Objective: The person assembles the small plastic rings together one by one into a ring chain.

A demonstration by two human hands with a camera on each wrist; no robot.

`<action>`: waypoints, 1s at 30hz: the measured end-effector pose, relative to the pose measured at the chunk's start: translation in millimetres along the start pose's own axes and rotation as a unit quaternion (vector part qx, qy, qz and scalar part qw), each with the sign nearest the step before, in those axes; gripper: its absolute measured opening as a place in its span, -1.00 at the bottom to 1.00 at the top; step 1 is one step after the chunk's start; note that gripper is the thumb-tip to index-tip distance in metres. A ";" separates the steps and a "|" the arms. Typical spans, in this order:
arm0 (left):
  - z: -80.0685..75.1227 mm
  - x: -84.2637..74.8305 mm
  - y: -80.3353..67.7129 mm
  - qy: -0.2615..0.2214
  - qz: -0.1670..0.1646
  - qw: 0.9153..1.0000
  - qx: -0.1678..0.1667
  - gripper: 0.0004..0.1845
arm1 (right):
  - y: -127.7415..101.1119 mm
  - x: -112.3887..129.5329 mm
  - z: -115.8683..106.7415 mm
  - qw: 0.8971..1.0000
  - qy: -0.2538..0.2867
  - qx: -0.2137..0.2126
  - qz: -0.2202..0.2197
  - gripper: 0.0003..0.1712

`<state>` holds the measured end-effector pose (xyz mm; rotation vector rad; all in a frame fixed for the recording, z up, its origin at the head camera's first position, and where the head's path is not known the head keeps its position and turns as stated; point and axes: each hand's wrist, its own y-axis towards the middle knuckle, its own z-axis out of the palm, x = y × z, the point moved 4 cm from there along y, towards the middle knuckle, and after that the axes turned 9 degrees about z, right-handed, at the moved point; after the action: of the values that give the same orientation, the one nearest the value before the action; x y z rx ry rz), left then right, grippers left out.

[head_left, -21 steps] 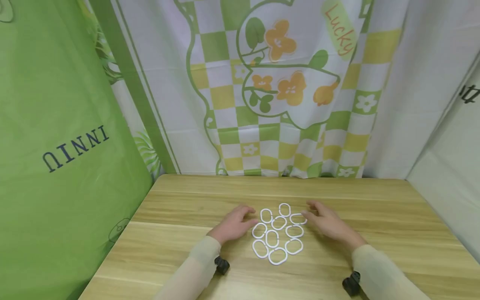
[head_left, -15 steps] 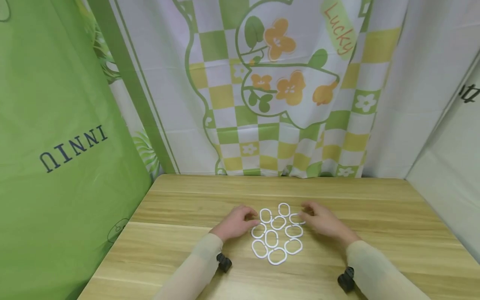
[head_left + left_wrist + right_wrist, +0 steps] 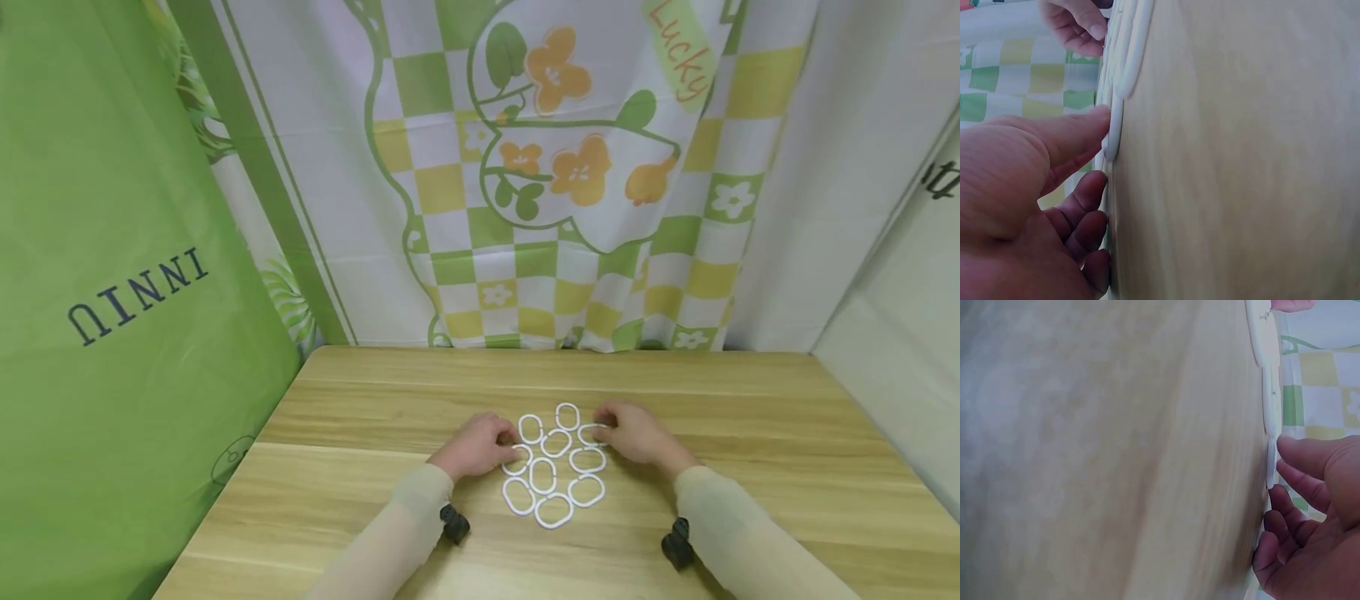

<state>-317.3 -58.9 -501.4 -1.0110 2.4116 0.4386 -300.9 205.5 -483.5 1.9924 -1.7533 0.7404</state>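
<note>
Several white oval rings, each with a small gap, lie flat in a cluster on the wooden table; one is the front ring point(image 3: 553, 525). My left hand point(image 3: 478, 444) is at the leftmost ring point(image 3: 505, 468), its thumb tip right at that ring's edge and the other fingers loosely bent. On the far right side, my right hand point(image 3: 637, 432) reaches over the right ring point(image 3: 581, 434), partly covering it. In the right wrist view, the thumb point(image 3: 1291, 450) is just above the ring's edge point(image 3: 1271, 465), with the other fingers bent near the tabletop.
The wooden table point(image 3: 360, 400) extends around the rings. Behind it hangs a checked curtain point(image 3: 536, 258), with a green cloth point(image 3: 150, 400) to the left and a pale cloth point(image 3: 907, 333) to the right. A small black camera is on each wrist.
Both hands have moved inward to the cluster, the left one rightward to the leftmost ring and the right one leftward over the right ring. The rings keep their arrangement.
</note>
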 end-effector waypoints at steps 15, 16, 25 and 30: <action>5.3 -7.3 -0.7 0.050 -0.025 0.998 0.030 -0.85 | -1.7 -0.8 2.7 0.999 -0.035 0.001 0.010 -0.84; 5.0 -7.1 -1.0 0.044 -0.026 0.998 0.029 -0.85 | -2.0 -0.3 3.0 0.999 -0.039 0.002 0.012 -0.84; -0.9 4.2 -5.2 -0.133 -0.055 0.989 -0.039 -0.92 | -5.4 -2.4 2.0 0.999 0.005 -0.004 0.045 -0.90; -6.0 2.8 -6.0 -0.142 -0.048 0.986 -0.077 -0.94 | -5.7 -4.4 1.6 0.998 0.038 -0.026 0.045 -0.85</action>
<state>-316.5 -67.4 -498.6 -1.0469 2.0911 0.6928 -295.4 208.8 -487.1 1.8381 -1.8084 0.7816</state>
